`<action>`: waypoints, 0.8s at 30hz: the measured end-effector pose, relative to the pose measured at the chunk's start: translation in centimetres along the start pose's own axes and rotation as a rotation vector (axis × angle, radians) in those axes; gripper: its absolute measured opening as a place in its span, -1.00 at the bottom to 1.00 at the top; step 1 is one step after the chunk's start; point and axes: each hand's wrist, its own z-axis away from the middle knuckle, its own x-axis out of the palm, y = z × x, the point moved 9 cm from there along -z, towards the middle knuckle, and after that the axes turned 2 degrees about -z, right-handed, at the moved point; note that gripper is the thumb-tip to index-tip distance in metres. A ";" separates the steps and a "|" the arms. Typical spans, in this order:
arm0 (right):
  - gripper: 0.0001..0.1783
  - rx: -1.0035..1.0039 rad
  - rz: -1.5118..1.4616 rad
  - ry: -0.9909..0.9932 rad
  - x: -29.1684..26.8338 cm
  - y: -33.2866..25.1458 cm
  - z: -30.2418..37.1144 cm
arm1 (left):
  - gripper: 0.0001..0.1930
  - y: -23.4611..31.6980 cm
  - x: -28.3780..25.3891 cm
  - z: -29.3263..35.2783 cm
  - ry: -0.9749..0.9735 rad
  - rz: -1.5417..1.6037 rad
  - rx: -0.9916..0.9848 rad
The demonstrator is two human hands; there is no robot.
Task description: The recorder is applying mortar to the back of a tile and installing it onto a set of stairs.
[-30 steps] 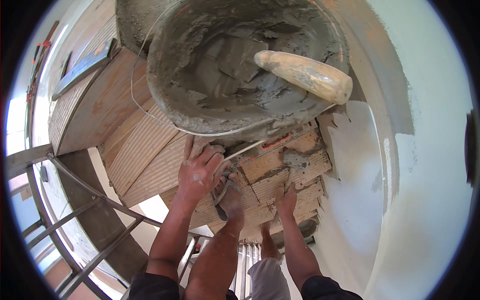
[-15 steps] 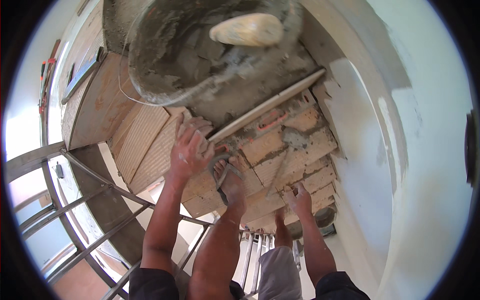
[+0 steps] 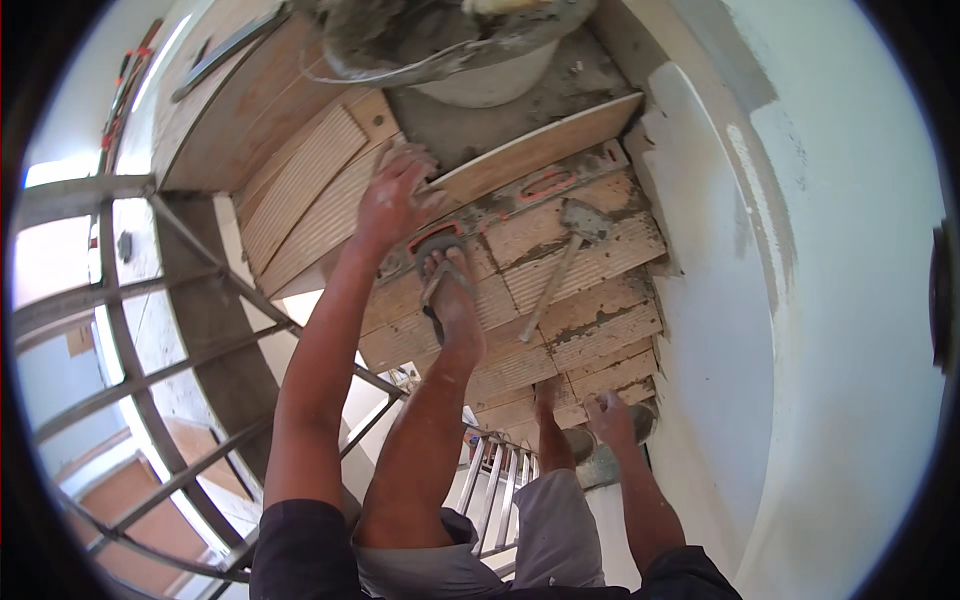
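A long wood-toned tile (image 3: 545, 145) stands on edge across a stair tread. My left hand (image 3: 398, 200) is at its left end, its fingers curled round that corner. Along the tile's foot lies a grey spirit level (image 3: 500, 212) with red-rimmed openings. Below that, a mallet (image 3: 582, 222) smeared with mortar rests on the tiled step, its handle pointing toward me. My right hand (image 3: 608, 415) hangs low over the lower steps near the wall, fingers curled in, with nothing visible in them.
A mortar-filled bucket (image 3: 450, 70) with a wire handle stands on the tread above. Ribbed tile pieces (image 3: 310, 185) lie at the left. Metal railing (image 3: 200, 360) runs along the left side, a partly plastered wall (image 3: 720, 300) along the right. My sandalled foot (image 3: 450, 290) is by the level.
My view has shifted, so the bucket sits higher and the tile's front face shows more. My left hand stays at the tile's end. My right hand has drawn back from the steps, its fingers more curled.
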 end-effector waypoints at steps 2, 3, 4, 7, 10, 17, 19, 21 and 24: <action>-0.60 -0.049 0.046 -0.018 -1.9 -3.6 -2.7 | -0.66 -0.3 0.3 0.2 -0.044 -0.079 -0.030; -0.63 -0.091 0.065 0.019 -3.1 -6.9 -4.3 | -0.66 -0.7 -0.1 0.5 -0.047 -0.094 -0.039; -0.65 -0.128 0.090 0.062 -4.9 -10.3 -6.1 | -0.66 -0.8 -0.3 0.7 -0.048 -0.120 -0.044; -0.73 -0.488 0.140 0.330 -11.3 -21.8 -10.4 | -0.67 -0.7 -0.2 0.8 -0.049 -0.138 -0.058; -0.74 -0.777 0.479 0.568 -16.1 -31.7 -13.6 | -0.69 -0.4 0.2 0.4 -0.055 -0.108 -0.056; -0.69 -1.152 1.131 0.713 -17.7 -45.7 -17.4 | -0.72 -1.1 0.1 0.3 -0.096 -0.132 -0.070; -0.73 -0.936 1.351 0.415 -17.4 -46.7 -20.2 | -0.72 -1.2 0.2 0.2 -0.108 -0.097 -0.071; -0.76 -1.007 1.416 0.410 -18.1 -47.1 -22.1 | -0.73 -1.3 0.4 0.3 -0.117 -0.055 -0.075; -0.77 -1.130 1.434 0.382 -18.0 -47.4 -23.5 | -0.73 -1.4 0.2 0.3 -0.122 -0.088 -0.080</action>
